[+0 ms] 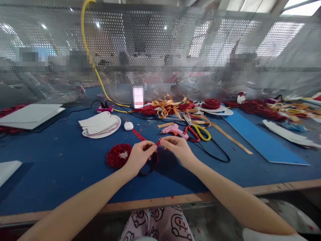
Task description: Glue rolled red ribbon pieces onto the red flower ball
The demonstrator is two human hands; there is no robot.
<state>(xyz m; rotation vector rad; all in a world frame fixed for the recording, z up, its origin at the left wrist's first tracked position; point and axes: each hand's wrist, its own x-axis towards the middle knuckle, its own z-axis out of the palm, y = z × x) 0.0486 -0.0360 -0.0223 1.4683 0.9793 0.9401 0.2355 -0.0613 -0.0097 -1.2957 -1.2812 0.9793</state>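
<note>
Both hands are pinched on a thin red ribbon [150, 167] just above the blue worktop [62, 167], near the front edge. The left hand [139, 155] and right hand [175, 147] meet at the fingertips, with the ribbon looping down below them. Just left sits a red ruffled rosette [117, 155] (white spot in its middle). Farther back lie a pink glue gun [174, 130], yellow-handled scissors [200, 132] and a pile of gold ribbon [167, 105].

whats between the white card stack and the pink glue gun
In the head view, a small white oval object and a stretch of the red ribbon lie on the blue table there.
</note>
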